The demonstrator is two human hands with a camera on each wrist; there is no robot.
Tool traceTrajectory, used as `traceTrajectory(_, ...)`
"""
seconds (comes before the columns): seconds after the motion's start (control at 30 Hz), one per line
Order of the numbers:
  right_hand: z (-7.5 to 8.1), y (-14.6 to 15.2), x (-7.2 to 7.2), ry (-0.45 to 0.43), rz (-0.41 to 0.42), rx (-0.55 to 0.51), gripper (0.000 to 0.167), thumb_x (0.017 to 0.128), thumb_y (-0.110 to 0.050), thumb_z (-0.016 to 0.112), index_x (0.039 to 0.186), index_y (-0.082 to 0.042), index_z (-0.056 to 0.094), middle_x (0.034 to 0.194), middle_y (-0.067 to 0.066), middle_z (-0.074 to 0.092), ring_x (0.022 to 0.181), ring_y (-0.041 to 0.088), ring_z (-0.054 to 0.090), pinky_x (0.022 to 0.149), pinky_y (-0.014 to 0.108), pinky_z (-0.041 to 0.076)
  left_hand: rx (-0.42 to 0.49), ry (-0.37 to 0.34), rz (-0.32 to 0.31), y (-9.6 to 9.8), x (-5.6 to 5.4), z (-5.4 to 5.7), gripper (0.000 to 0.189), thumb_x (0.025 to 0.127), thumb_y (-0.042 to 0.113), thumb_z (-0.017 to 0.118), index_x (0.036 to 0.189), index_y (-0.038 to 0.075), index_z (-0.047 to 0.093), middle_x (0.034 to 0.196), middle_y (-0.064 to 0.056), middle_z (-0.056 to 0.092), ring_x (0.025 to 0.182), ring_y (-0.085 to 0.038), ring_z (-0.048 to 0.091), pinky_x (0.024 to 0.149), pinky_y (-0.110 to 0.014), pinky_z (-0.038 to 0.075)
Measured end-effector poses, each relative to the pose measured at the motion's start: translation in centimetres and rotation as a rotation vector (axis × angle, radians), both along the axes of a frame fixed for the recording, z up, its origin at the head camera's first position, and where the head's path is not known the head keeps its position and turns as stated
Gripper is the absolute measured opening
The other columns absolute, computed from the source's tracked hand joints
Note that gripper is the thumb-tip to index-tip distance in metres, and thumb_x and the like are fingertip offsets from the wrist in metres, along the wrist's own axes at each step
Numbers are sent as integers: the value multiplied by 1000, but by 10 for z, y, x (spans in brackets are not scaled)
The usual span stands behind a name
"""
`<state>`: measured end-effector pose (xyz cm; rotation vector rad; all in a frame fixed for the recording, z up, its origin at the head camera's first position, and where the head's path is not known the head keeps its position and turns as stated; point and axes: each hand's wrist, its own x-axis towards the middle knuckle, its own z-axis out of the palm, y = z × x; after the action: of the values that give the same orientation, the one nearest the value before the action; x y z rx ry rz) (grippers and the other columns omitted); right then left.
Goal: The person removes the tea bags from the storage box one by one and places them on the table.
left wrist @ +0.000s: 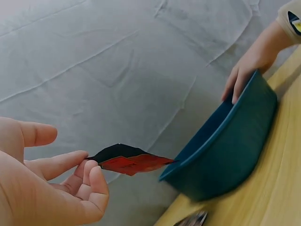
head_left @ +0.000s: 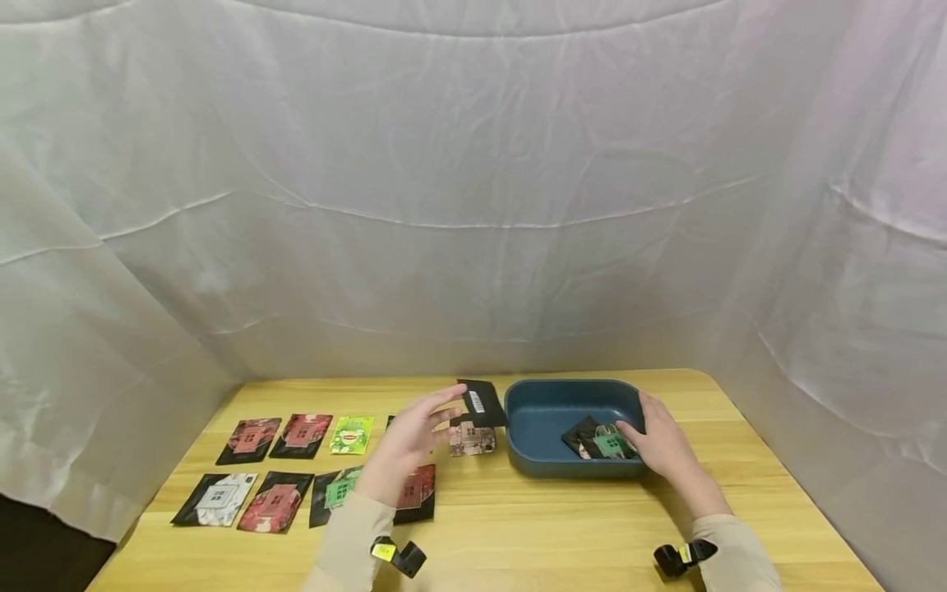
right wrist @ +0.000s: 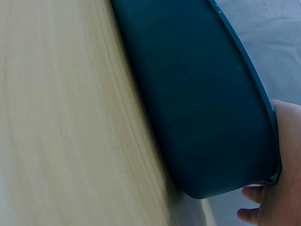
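My left hand [head_left: 413,436] pinches a tea sachet [head_left: 482,401] by one edge, left of a dark blue plastic basin [head_left: 577,469]. Its black back with a white barcode label faces up in the head view. From the left wrist, the sachet [left wrist: 129,161] shows a red underside, and its far tip is at the basin's rim. My right hand [head_left: 664,437] grips the basin's right wall, thumb inside; the right wrist view shows fingers [right wrist: 251,193] outside. Inside the basin, near that thumb, lie a green-labelled sachet [head_left: 610,442] and a black one [head_left: 580,436].
Sachets lie in two rows on the wooden table [head_left: 547,526], left of the basin. Among them are a yellow-green sachet [head_left: 351,435], a white-and-black one [head_left: 218,499] and a pinkish one [head_left: 473,439] beneath the held sachet. A grey curtain [head_left: 473,247] stands behind the table.
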<state>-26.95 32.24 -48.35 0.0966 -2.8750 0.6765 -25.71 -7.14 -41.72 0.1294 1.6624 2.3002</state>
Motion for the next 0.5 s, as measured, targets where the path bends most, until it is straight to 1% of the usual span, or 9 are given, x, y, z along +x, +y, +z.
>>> traceTrajectory(0.17, 0, 0, 0, 1, -3, 0, 78, 98, -32, 56, 148, 14, 19, 150, 39, 23, 138, 56, 22, 112, 67, 23, -89, 66, 50, -21, 6, -2, 48, 99, 29, 53, 139, 3, 52, 145, -6, 45, 100, -14, 55, 81, -27, 48)
traceTrajectory(0.23, 1, 0, 0, 1, -4, 0, 78, 98, -32, 56, 148, 14, 19, 150, 39, 23, 138, 56, 22, 112, 67, 22, -166, 97, 63, -27, 10, -2, 48, 98, 32, 54, 137, 5, 55, 142, -8, 47, 101, -14, 55, 86, -30, 49)
traceTrajectory(0.3, 1, -1, 1, 0, -4, 0, 78, 98, -32, 56, 148, 15, 18, 150, 39, 23, 138, 56, 22, 112, 67, 22, -274, 142, 61, -32, 15, -4, 47, 98, 37, 54, 136, 10, 57, 143, -7, 48, 111, -17, 54, 95, -39, 48)
traceTrajectory(0.33, 1, -1, 1, 1, -4, 2, 78, 98, -32, 56, 148, 15, 18, 150, 39, 23, 138, 56, 22, 112, 67, 22, -333, 164, 61, -35, 17, -5, 46, 97, 39, 54, 135, 13, 59, 144, -8, 48, 118, -21, 53, 101, -44, 45)
traceTrajectory(0.4, 1, -1, 1, 1, -4, 4, 78, 98, -32, 56, 148, 15, 18, 150, 39, 23, 138, 56, 22, 113, 67, 22, -472, 239, 53, -38, 24, -7, 44, 98, 42, 54, 134, 18, 59, 146, -8, 48, 130, -27, 47, 110, -54, 37)
traceTrajectory(0.43, 1, -1, 1, 2, -4, 4, 78, 98, -32, 56, 148, 15, 18, 150, 39, 23, 138, 56, 22, 113, 67, 22, -545, 281, 51, -38, 28, -7, 43, 98, 41, 53, 134, 20, 60, 146, -7, 47, 131, -29, 47, 110, -56, 36)
traceTrajectory(0.5, 1, -1, 2, 4, -2, 2, 78, 98, -31, 56, 148, 15, 18, 150, 39, 23, 138, 56, 22, 113, 66, 22, -692, 391, 45, -39, 35, -8, 42, 99, 41, 53, 134, 19, 60, 146, -7, 48, 130, -31, 49, 108, -56, 40)
